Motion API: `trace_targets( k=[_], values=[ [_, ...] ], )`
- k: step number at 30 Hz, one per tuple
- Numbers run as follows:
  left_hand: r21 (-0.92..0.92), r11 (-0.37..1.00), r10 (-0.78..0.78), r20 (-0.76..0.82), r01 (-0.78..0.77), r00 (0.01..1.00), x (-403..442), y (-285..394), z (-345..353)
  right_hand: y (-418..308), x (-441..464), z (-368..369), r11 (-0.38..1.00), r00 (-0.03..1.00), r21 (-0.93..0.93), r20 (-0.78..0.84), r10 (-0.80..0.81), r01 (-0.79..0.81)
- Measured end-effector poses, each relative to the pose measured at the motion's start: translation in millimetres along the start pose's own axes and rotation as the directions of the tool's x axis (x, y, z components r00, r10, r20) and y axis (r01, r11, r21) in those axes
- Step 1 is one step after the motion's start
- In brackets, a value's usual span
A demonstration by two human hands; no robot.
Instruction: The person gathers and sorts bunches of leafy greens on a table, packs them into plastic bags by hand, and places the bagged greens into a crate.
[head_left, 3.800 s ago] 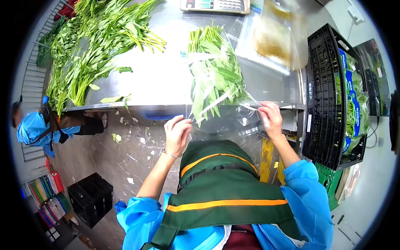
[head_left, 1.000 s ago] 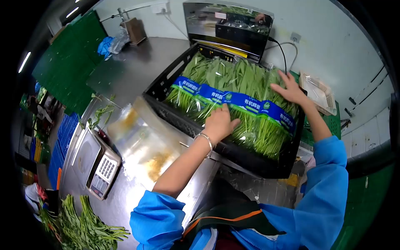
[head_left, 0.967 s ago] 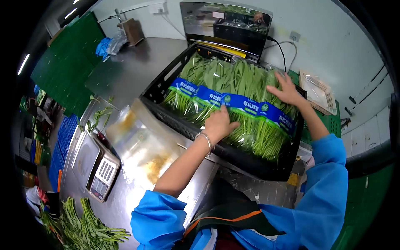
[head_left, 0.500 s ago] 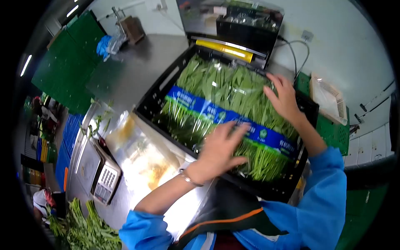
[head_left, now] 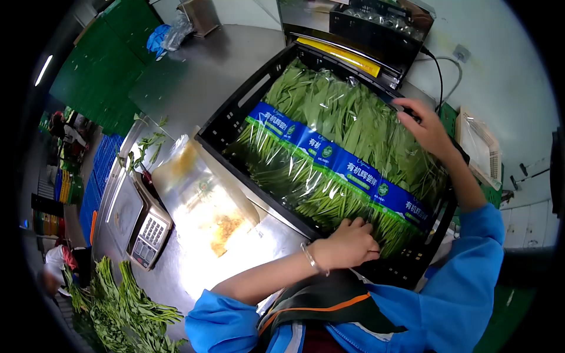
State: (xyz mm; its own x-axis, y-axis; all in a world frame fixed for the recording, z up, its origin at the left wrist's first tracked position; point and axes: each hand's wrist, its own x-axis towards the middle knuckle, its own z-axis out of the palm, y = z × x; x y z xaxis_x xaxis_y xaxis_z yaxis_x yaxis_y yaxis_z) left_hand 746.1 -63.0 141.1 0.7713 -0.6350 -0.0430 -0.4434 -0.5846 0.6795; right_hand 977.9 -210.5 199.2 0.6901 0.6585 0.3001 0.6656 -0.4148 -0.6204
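Observation:
A black plastic crate (head_left: 233,101) holds a row of clear-bagged leafy green vegetables (head_left: 321,106) with blue printed bands (head_left: 359,167). Their leaves point to the far side and their stems to the near side. My left hand (head_left: 347,244), with a bracelet at the wrist, is closed, its fingers curled down at the stem ends by the crate's near wall. What those fingers hold is hidden. Over the crate's far right rim is my right hand (head_left: 428,126), thumb apart from bent fingers, close to the leafy ends.
On the steel table (head_left: 226,50) left of the crate lie clear plastic bags (head_left: 206,188) and a digital scale (head_left: 150,235). Loose greens (head_left: 120,306) are at lower left. A black machine (head_left: 376,29) stands behind the crate, a white basket (head_left: 478,147) to the right.
My left hand has moved from the blue bands down to the stem ends and its fingers have curled. My right hand stays by the far right rim, its fingers now closer together.

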Motion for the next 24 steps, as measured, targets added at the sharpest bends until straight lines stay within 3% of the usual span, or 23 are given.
trace_targets(
  k=[1,2,3,5,6,9,10,12,13,14,15,18,19,20,22,24],
  values=[
    [0.082,0.994,0.077,-0.092,-0.070,0.993,1.0,6.0,1.0,-4.1,-9.7,-14.1,0.996,0.996,0.042,0.044,0.076,-0.078],
    [0.168,0.977,0.159,-0.179,-0.129,0.971,2.7,10.2,3.3,7.2,-19.7,-18.7,0.997,0.998,-0.043,0.011,0.061,-0.061],
    [0.117,0.970,0.235,-0.263,-0.211,0.936,6.8,13.5,7.1,25.0,-31.2,-20.4,0.991,0.999,-0.128,-0.016,0.042,-0.044],
    [0.043,0.984,0.169,0.078,-0.172,0.983,16.9,13.1,20.8,64.5,-48.8,-10.3,0.961,0.999,-0.278,-0.043,0.005,-0.017],
    [0.012,0.990,0.136,0.250,-0.144,0.959,20.6,12.2,27.1,84.1,-57.3,4.9,0.912,0.991,-0.390,-0.026,0.128,-0.128],
    [-0.007,0.997,-0.071,0.265,0.076,0.962,26.4,12.8,31.6,106.3,-66.1,39.3,0.812,0.983,-0.562,-0.019,0.181,-0.161],
    [-0.013,0.986,-0.154,0.276,0.164,0.949,28.7,11.1,30.2,108.7,-60.3,34.7,0.834,0.964,-0.507,0.028,0.265,-0.215],
    [0.000,0.987,-0.157,0.271,0.164,0.950,31.6,3.7,29.6,97.9,-41.8,15.8,0.847,0.893,-0.405,0.139,0.429,-0.344],
    [0.003,0.986,-0.160,0.254,0.165,0.954,29.6,3.5,30.4,101.8,-41.2,8.6,0.886,0.947,-0.368,0.038,0.319,-0.283],
    [0.003,0.986,-0.163,0.231,0.167,0.959,27.5,4.8,31.2,84.7,-35.5,0.8,0.935,0.950,-0.181,-0.120,0.288,-0.306],
    [0.013,0.982,-0.188,0.168,0.188,0.968,25.6,5.9,30.2,70.3,-31.2,-10.0,0.943,0.942,-0.083,-0.122,0.312,-0.323],
    [0.064,0.980,-0.163,-0.288,0.189,0.944,6.6,20.2,27.7,3.0,-15.9,-25.8,0.950,0.964,0.197,-0.059,0.258,-0.243],
    [0.234,0.972,0.069,-0.402,0.030,0.913,-3.1,14.1,38.7,-32.8,-12.6,-25.6,0.944,0.966,0.222,-0.028,0.258,-0.245],
    [0.222,0.974,0.142,-0.468,-0.039,0.872,-16.3,20.6,35.4,-71.1,-10.9,-20.0,0.936,0.972,0.264,0.023,0.234,-0.232],
    [0.316,0.944,0.289,-0.661,-0.092,0.692,-50.5,29.3,36.5,-120.8,-2.6,3.5,0.950,0.985,0.266,0.098,0.141,-0.163],
    [0.397,0.916,0.359,-0.762,-0.050,0.538,-95.2,33.9,42.1,-142.4,14.8,30.7,0.963,0.974,0.269,0.219,-0.059,-0.002]
  ],
)
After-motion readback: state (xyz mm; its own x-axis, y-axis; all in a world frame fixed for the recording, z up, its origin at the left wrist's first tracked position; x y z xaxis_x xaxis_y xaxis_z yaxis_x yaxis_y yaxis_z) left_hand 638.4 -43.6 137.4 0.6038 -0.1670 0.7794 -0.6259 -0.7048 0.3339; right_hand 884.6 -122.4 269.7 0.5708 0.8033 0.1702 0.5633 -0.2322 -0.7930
